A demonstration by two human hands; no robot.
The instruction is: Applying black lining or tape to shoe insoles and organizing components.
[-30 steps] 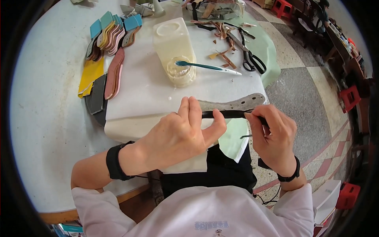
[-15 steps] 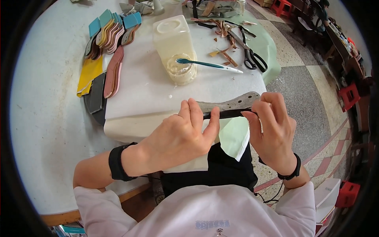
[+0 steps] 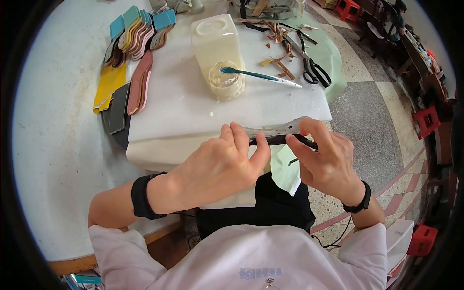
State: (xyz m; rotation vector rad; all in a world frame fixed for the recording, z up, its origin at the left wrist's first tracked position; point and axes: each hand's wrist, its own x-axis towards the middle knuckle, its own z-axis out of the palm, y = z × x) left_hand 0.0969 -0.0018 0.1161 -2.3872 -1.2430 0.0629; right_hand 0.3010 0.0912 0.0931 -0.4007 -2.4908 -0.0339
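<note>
Between my two hands, near the front edge of the white work surface, is a flat grey leather piece [image 3: 282, 129] with small holes and a black strip along its near edge. My left hand [image 3: 217, 159] pinches its left part, fingers behind and thumb in front. Further right, my right hand [image 3: 331, 157] has its thumb and fingers closed on the black edge and hides the piece's right end. Beyond them stands a translucent plastic jug [image 3: 215, 41] with whitish paste in its cut-open lower part. A teal-and-white brush [image 3: 263, 77] rests across that opening.
Scissors [image 3: 314, 72] lie among leather scraps [image 3: 282, 63] at the far right. At left are stacked curved leather pieces [image 3: 137, 36], pink leather pieces [image 3: 140, 87], a yellow sheet [image 3: 108, 89] and a dark grey piece [image 3: 118, 111]. Red stools [image 3: 427, 121] stand on the floor.
My right hand has slid left along the black edge, closer to my left hand, and now covers more of the leather piece. My left hand keeps its hold.
</note>
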